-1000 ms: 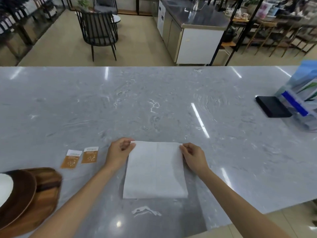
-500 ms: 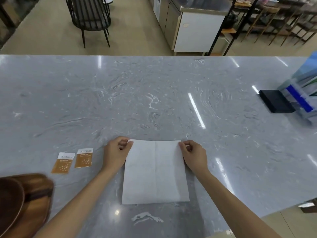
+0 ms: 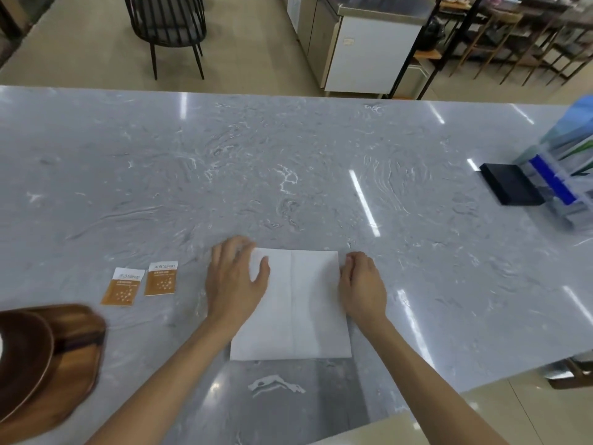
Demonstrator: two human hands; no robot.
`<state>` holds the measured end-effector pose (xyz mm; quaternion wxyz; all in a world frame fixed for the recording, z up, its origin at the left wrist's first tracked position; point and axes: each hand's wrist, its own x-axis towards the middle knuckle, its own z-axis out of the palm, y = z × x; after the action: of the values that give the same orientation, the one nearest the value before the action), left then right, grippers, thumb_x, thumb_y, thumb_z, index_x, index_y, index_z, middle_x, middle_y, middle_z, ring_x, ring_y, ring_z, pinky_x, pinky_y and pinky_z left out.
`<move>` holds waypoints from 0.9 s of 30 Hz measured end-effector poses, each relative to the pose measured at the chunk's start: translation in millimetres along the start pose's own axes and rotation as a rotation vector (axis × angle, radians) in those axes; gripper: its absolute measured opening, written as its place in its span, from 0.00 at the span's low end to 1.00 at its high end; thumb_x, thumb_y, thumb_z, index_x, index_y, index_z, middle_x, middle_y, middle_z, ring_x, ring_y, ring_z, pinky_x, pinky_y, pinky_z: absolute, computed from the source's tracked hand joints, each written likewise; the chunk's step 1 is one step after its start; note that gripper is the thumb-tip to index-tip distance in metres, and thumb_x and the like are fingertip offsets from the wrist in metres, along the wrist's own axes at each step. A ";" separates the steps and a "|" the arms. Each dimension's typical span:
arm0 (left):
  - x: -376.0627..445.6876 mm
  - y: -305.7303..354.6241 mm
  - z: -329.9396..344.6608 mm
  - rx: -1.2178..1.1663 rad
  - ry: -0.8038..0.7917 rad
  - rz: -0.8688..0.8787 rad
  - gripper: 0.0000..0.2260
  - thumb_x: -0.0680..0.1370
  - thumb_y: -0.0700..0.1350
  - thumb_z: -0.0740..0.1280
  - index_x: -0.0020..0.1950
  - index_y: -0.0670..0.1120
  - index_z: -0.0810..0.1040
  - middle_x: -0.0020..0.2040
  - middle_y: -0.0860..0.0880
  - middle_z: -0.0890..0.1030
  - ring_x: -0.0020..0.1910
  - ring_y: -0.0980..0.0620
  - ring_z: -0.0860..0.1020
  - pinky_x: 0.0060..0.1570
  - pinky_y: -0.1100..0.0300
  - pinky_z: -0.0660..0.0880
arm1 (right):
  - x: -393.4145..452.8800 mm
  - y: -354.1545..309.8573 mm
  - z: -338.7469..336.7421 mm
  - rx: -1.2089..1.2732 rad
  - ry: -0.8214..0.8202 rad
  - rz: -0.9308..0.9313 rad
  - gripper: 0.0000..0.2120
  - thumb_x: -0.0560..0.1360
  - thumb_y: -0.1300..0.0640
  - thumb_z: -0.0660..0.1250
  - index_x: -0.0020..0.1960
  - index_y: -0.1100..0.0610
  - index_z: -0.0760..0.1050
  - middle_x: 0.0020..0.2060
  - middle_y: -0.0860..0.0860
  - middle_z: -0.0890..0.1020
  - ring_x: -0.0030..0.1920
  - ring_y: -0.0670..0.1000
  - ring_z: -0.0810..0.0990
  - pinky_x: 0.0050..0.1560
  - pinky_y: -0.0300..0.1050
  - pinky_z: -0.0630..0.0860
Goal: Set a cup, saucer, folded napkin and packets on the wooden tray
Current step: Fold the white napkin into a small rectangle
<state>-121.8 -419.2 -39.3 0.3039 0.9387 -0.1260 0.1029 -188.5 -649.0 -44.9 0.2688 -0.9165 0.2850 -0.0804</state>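
Observation:
A white napkin [image 3: 298,309] lies flat on the grey marble counter in front of me, with a crease down its middle. My left hand [image 3: 236,281] rests flat on its upper left part, fingers spread. My right hand [image 3: 362,284] pinches the napkin's upper right edge with curled fingers. Two orange-and-white packets [image 3: 141,284] lie side by side to the left of the napkin. At the lower left, the wooden tray [image 3: 77,358] shows partly, with a dark brown saucer [image 3: 22,354] on it. No cup is visible.
A black flat box [image 3: 510,184] and a clear holder with blue leaflets [image 3: 564,175] stand at the right of the counter [image 3: 288,175]. Beyond the counter's far edge are a black chair [image 3: 167,30] and a steel-topped cabinet [image 3: 369,49].
My left hand has let go of the napkin's corner and now lies spread flat on it. The right hand keeps its pinch on the right edge. The camera has tilted slightly down.

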 end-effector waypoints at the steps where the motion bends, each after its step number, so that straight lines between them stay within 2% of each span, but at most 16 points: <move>1: -11.1 6.3 -0.6 0.001 -0.034 0.083 0.13 0.78 0.49 0.66 0.57 0.44 0.83 0.63 0.46 0.79 0.65 0.42 0.72 0.59 0.47 0.76 | -13.8 -2.4 2.0 -0.087 0.023 -0.100 0.14 0.84 0.57 0.56 0.66 0.57 0.74 0.60 0.54 0.80 0.57 0.57 0.78 0.49 0.52 0.78; 2: -23.9 12.4 0.7 -0.005 -0.088 0.152 0.14 0.78 0.49 0.65 0.57 0.44 0.83 0.65 0.46 0.80 0.68 0.41 0.72 0.63 0.46 0.75 | -29.6 -6.0 6.3 -0.135 0.029 -0.202 0.16 0.84 0.60 0.57 0.69 0.58 0.73 0.66 0.56 0.77 0.64 0.59 0.76 0.56 0.57 0.78; 4: -50.3 22.1 8.0 0.006 -0.220 0.258 0.18 0.80 0.49 0.61 0.64 0.42 0.82 0.71 0.47 0.77 0.76 0.41 0.68 0.72 0.46 0.69 | -57.4 -13.3 18.8 -0.168 -0.003 -0.358 0.19 0.84 0.59 0.58 0.74 0.60 0.71 0.74 0.58 0.73 0.74 0.61 0.70 0.70 0.60 0.72; 6: -72.1 24.8 16.6 0.098 -0.361 0.300 0.23 0.83 0.51 0.52 0.74 0.44 0.73 0.77 0.49 0.69 0.81 0.45 0.57 0.78 0.48 0.60 | -74.3 -14.0 31.8 -0.205 -0.091 -0.427 0.22 0.85 0.55 0.55 0.78 0.58 0.66 0.79 0.56 0.66 0.80 0.58 0.62 0.78 0.58 0.62; 8: -86.4 18.7 23.8 0.218 -0.438 0.290 0.27 0.83 0.53 0.43 0.80 0.47 0.61 0.81 0.52 0.60 0.82 0.48 0.49 0.80 0.47 0.53 | -80.7 -7.3 41.2 -0.251 -0.175 -0.432 0.25 0.86 0.51 0.50 0.82 0.54 0.58 0.82 0.51 0.55 0.83 0.54 0.52 0.82 0.56 0.52; 10: -93.7 11.3 27.5 0.313 -0.472 0.290 0.27 0.84 0.55 0.40 0.82 0.49 0.51 0.83 0.53 0.52 0.82 0.49 0.44 0.79 0.47 0.48 | -81.9 1.5 46.3 -0.279 -0.210 -0.412 0.26 0.86 0.47 0.46 0.83 0.50 0.50 0.82 0.47 0.48 0.83 0.50 0.45 0.83 0.53 0.47; 12: -95.3 8.3 27.4 0.343 -0.480 0.285 0.27 0.84 0.56 0.41 0.82 0.50 0.49 0.83 0.53 0.50 0.82 0.50 0.44 0.78 0.46 0.48 | -80.4 6.1 47.2 -0.305 -0.208 -0.407 0.27 0.86 0.44 0.44 0.83 0.48 0.47 0.82 0.46 0.47 0.83 0.49 0.43 0.83 0.53 0.45; 14: -95.1 6.7 24.9 0.341 -0.477 0.260 0.28 0.83 0.58 0.43 0.82 0.48 0.50 0.83 0.51 0.51 0.82 0.49 0.47 0.78 0.47 0.49 | -78.0 11.1 44.3 -0.324 -0.210 -0.381 0.29 0.85 0.40 0.43 0.83 0.47 0.44 0.82 0.44 0.45 0.82 0.48 0.41 0.82 0.54 0.43; 16: -96.3 -0.1 19.2 0.335 -0.451 0.207 0.31 0.82 0.60 0.44 0.82 0.46 0.51 0.82 0.49 0.51 0.82 0.48 0.49 0.78 0.46 0.50 | -72.2 20.5 37.0 -0.335 -0.204 -0.324 0.30 0.85 0.40 0.42 0.83 0.47 0.41 0.82 0.44 0.43 0.82 0.48 0.41 0.82 0.55 0.43; 19: -100.2 -17.7 7.6 0.348 -0.448 0.132 0.34 0.81 0.62 0.40 0.82 0.44 0.46 0.83 0.49 0.47 0.82 0.50 0.46 0.80 0.47 0.50 | -64.1 36.0 21.5 -0.350 -0.209 -0.257 0.28 0.86 0.43 0.42 0.83 0.48 0.41 0.82 0.43 0.44 0.83 0.48 0.42 0.82 0.55 0.42; 22: -101.3 -26.9 -2.3 0.339 -0.452 0.151 0.35 0.80 0.63 0.37 0.81 0.44 0.41 0.82 0.49 0.43 0.81 0.50 0.41 0.80 0.51 0.46 | -65.5 44.0 12.0 -0.320 -0.231 -0.296 0.28 0.87 0.46 0.46 0.84 0.51 0.43 0.83 0.46 0.46 0.83 0.49 0.44 0.82 0.52 0.42; 24: -102.3 -29.2 -7.7 0.321 -0.470 0.194 0.34 0.80 0.63 0.37 0.81 0.45 0.40 0.82 0.49 0.41 0.81 0.50 0.37 0.80 0.53 0.42 | -70.8 48.2 8.1 -0.242 -0.212 -0.320 0.29 0.86 0.47 0.51 0.83 0.55 0.48 0.83 0.50 0.50 0.83 0.51 0.48 0.81 0.50 0.43; 27: -111.2 -32.8 -19.6 0.229 -0.472 0.262 0.29 0.82 0.59 0.42 0.82 0.49 0.51 0.82 0.53 0.46 0.81 0.51 0.40 0.79 0.55 0.43 | -88.9 59.3 -0.9 -0.068 -0.143 -0.423 0.26 0.84 0.52 0.61 0.80 0.57 0.62 0.81 0.54 0.61 0.80 0.54 0.61 0.79 0.47 0.55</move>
<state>-219.5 -362.5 -71.6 0.1426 0.9405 -0.3010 -0.0666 -290.5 -640.3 -75.5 0.2346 -0.9678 0.0692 -0.0599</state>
